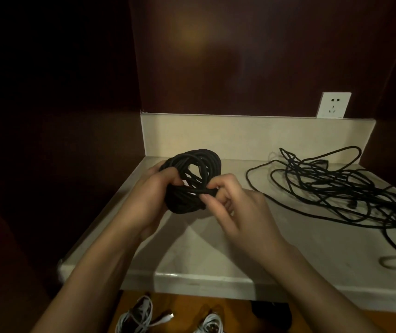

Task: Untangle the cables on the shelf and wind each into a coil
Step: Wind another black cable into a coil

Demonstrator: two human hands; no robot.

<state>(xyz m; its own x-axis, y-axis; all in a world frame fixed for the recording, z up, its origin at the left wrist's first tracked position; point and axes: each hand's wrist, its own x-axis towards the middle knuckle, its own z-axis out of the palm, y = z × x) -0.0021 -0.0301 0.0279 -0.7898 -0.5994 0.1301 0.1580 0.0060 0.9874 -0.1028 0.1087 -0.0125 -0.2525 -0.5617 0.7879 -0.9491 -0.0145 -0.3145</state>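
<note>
Head view: our left hand (152,191) grips the coil (192,181), right hand (237,205) pinches its strand, over a pale stone shelf (240,255); dark wood walls, unlabelled socket (334,105).

A pale stone shelf (252,248) with a low upstand (240,135) along its rear edge fills the centre and right of the frame. Dark wood panelling (252,56) rises behind it, carrying a dim warm reflection at upper centre. A white wall socket (334,105) sits at upper right. Orange-brown flooring (185,313) shows at the bottom edge.
</note>
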